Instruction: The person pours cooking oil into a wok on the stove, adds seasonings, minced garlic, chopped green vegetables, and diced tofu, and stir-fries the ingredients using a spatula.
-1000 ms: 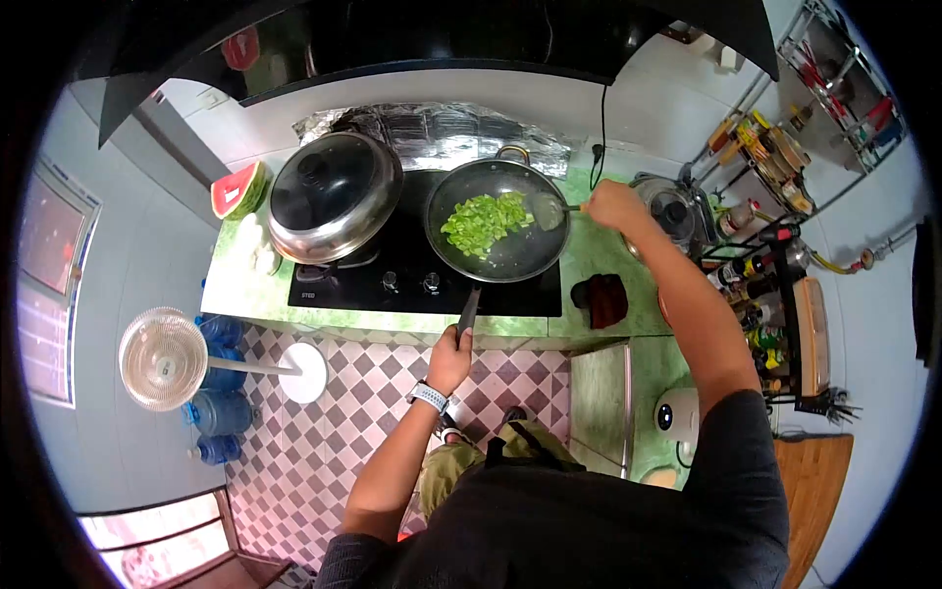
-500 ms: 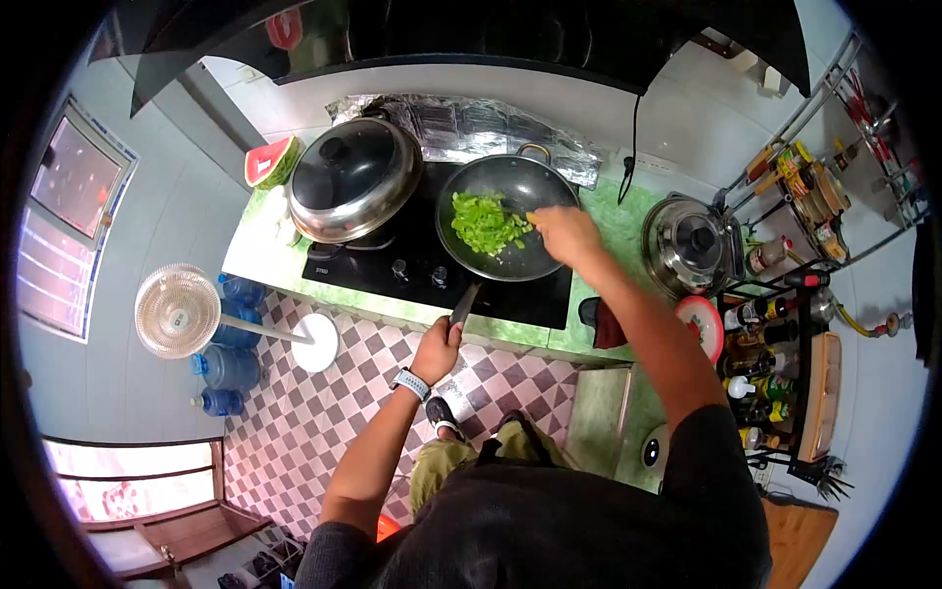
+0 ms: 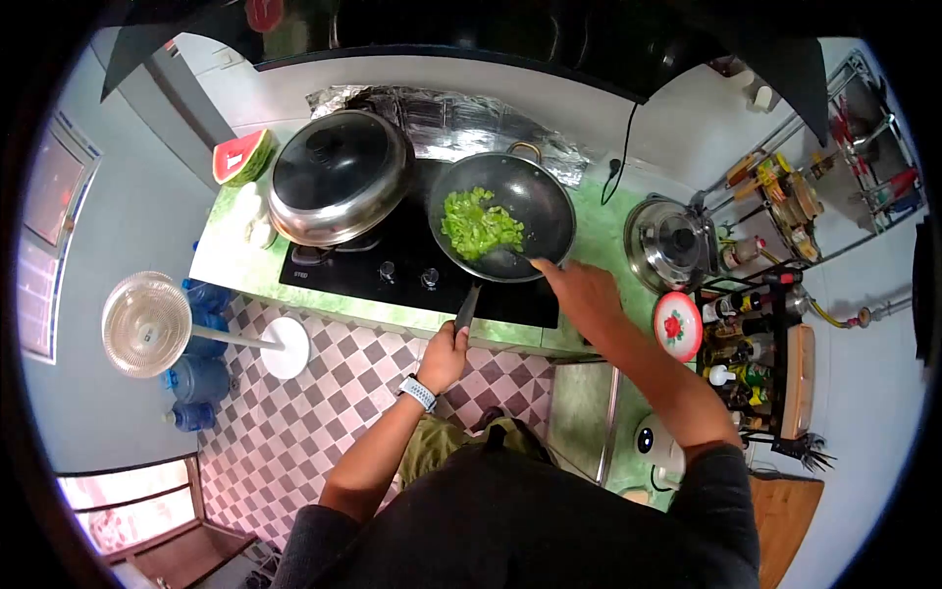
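Note:
Chopped green vegetables (image 3: 481, 224) lie on the left side of a dark wok (image 3: 545, 206) on the black cooktop (image 3: 343, 278). My left hand (image 3: 444, 355) is closed around the wok's long handle (image 3: 468, 306). Over the wok's lower right rim, my right hand (image 3: 583, 294) is closed on a spatula (image 3: 537, 263); only a short piece of its light wooden end shows clearly, and the rest is hard to make out. A large lidded steel pan (image 3: 339, 182) sits on the burner to the left.
Cut watermelon (image 3: 242, 157) is at the counter's left end. A lidded steel pot (image 3: 671, 245) and a red-rimmed floral dish (image 3: 677, 326) stand right, by a bottle rack (image 3: 746, 353). A white fan (image 3: 147, 324) stands on the floor. A black range hood (image 3: 471, 34) overhangs the cooktop.
My right hand has moved down from inside the wok to its lower right rim with the spatula. The greens have shifted slightly. My left hand keeps its hold, and the view has turned a little.

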